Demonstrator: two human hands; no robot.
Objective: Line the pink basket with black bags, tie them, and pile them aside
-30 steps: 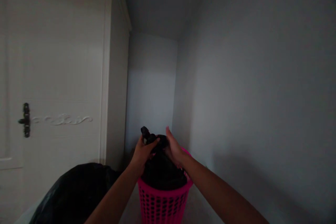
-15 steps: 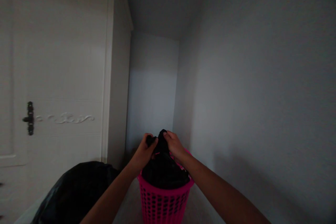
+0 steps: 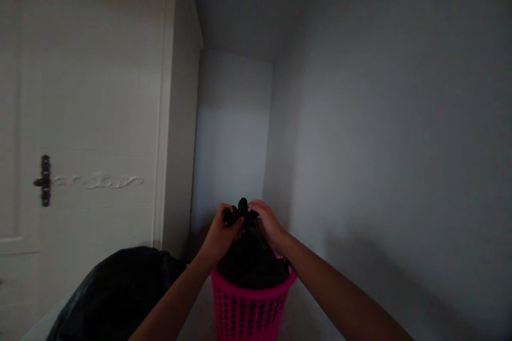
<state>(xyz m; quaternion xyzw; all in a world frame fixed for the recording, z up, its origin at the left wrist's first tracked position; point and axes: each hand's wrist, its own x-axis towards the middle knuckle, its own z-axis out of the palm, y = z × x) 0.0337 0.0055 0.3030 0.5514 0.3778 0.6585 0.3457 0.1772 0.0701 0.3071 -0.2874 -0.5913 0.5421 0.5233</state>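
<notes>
A black plastic bag (image 3: 254, 262) sits inside a bright pink basket (image 3: 252, 294) with rows of holes in its wall. The bag's top is gathered into a twisted bunch above the rim. My left hand (image 3: 222, 230) pinches the left part of this bunch between thumb and fingers. From the right, my right hand (image 3: 267, 222) closes on the other side of the bunch, its fingers curled around the plastic and partly hidden. Both hands are close together over the basket.
To the left bulges a large dark bag-like thing (image 3: 120, 290). Behind it stands a white wardrobe (image 3: 100, 90) with a dark handle (image 3: 45, 181) and raised scrollwork. A bare grey wall (image 3: 380, 133) runs along the right side.
My hands have shifted slightly around the bag's top. The bunched plastic looks more twisted, with a small end sticking up between them. The basket stays in place.
</notes>
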